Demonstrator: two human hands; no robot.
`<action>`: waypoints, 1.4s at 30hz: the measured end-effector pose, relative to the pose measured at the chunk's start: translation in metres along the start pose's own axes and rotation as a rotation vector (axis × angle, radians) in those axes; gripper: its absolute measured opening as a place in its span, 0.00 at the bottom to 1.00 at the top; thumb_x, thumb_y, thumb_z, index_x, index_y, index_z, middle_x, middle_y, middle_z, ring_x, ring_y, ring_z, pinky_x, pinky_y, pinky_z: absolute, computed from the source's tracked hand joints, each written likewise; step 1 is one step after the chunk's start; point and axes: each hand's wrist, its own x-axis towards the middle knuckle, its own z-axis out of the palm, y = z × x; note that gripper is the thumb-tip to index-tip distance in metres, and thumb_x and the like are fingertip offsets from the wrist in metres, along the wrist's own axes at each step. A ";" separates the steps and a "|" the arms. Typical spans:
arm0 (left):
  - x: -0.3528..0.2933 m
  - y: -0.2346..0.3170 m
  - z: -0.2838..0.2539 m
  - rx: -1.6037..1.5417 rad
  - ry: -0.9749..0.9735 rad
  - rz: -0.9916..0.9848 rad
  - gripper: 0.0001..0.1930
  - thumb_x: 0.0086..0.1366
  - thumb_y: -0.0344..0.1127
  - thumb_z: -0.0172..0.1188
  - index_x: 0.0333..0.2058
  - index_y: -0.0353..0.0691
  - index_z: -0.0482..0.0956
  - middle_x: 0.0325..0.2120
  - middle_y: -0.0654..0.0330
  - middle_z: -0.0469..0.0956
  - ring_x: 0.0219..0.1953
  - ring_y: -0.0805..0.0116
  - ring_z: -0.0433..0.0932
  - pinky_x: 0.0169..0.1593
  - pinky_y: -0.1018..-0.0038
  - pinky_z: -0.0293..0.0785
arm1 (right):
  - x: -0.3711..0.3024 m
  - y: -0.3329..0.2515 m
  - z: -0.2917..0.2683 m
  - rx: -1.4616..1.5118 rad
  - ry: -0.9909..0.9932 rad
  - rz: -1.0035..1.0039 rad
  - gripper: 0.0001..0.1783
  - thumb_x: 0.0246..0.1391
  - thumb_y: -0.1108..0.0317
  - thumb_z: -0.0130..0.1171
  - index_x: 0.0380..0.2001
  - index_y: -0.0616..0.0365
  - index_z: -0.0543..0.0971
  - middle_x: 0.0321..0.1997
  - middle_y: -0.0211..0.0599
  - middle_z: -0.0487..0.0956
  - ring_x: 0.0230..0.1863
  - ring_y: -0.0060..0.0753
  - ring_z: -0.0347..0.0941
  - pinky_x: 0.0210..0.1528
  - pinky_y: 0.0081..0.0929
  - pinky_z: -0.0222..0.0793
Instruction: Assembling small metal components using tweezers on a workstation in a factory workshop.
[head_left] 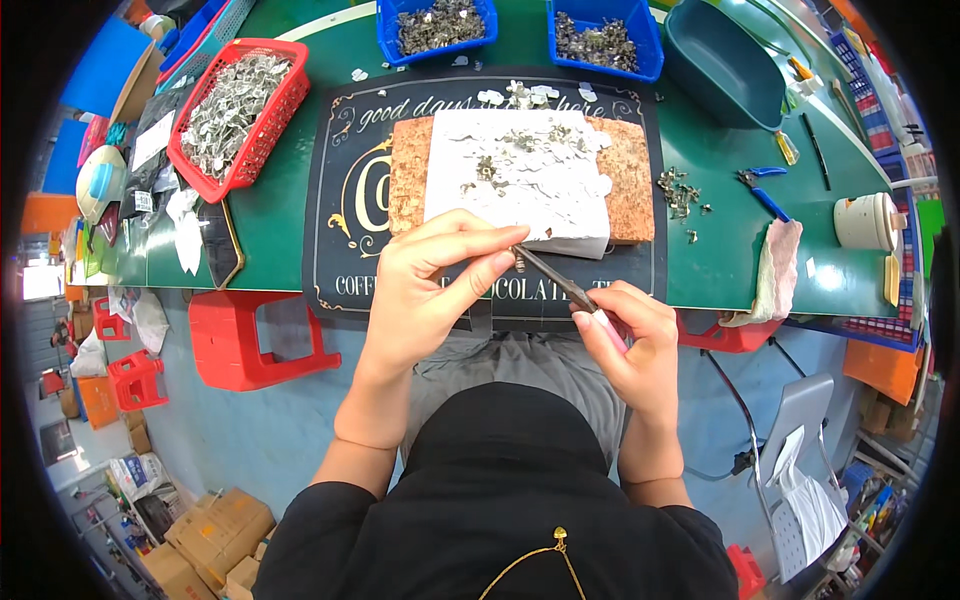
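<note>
Tweezers (556,279) held in right hand (630,340), fingers pinching the pink handle; tips meet left hand (430,290), whose thumb and forefinger pinch a tiny part, too small to identify, at the white pad (520,170) edge on the bench (280,200). Judged step: seating the part; next needs steady tip alignment.

One view only, from a head-worn wide fisheye camera, the left of a side-by-side pair. It looks steeply downward from above the person's head and slightly forward, so the green table (280,215) fills the upper half and the person's own dark-clothed chest and lap fill the lower centre. Both forearms enter from the lower edge; the left hand (430,290) and right hand (630,345) sit near mid-frame, at close range. Table edges bow toward the circular rim, with black corners beyond it. The floor shows at left and right. No second view is supplied.
</note>
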 end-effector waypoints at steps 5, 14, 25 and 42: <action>-0.005 -0.007 0.012 -0.292 0.101 -0.101 0.07 0.62 0.28 0.54 0.35 0.29 0.75 0.27 0.60 0.74 0.28 0.78 0.71 0.32 0.84 0.66 | -0.001 0.002 0.003 0.080 -0.033 0.039 0.07 0.44 0.77 0.58 0.28 0.70 0.76 0.22 0.37 0.76 0.22 0.22 0.69 0.25 0.18 0.61; -0.006 -0.022 0.032 -0.217 0.190 -0.001 0.10 0.65 0.33 0.51 0.26 0.34 0.70 0.20 0.65 0.67 0.23 0.80 0.64 0.28 0.84 0.61 | -0.002 0.003 0.009 0.205 -0.020 0.118 0.06 0.47 0.74 0.57 0.26 0.69 0.77 0.22 0.35 0.75 0.22 0.18 0.66 0.24 0.15 0.57; -0.007 -0.028 0.034 -0.621 -0.001 0.025 0.16 0.67 0.41 0.46 0.31 0.32 0.72 0.27 0.59 0.72 0.31 0.74 0.72 0.39 0.78 0.68 | -0.010 0.007 0.010 0.940 -0.343 0.483 0.13 0.54 0.65 0.54 0.27 0.67 0.76 0.19 0.25 0.67 0.19 0.14 0.58 0.20 0.15 0.52; 0.016 -0.028 -0.012 0.844 0.332 0.283 0.08 0.51 0.25 0.60 0.33 0.39 0.79 0.28 0.62 0.74 0.33 0.65 0.67 0.39 0.73 0.63 | -0.003 0.043 -0.059 -0.278 0.435 0.319 0.14 0.54 0.66 0.55 0.33 0.69 0.76 0.19 0.21 0.68 0.21 0.11 0.57 0.22 0.14 0.51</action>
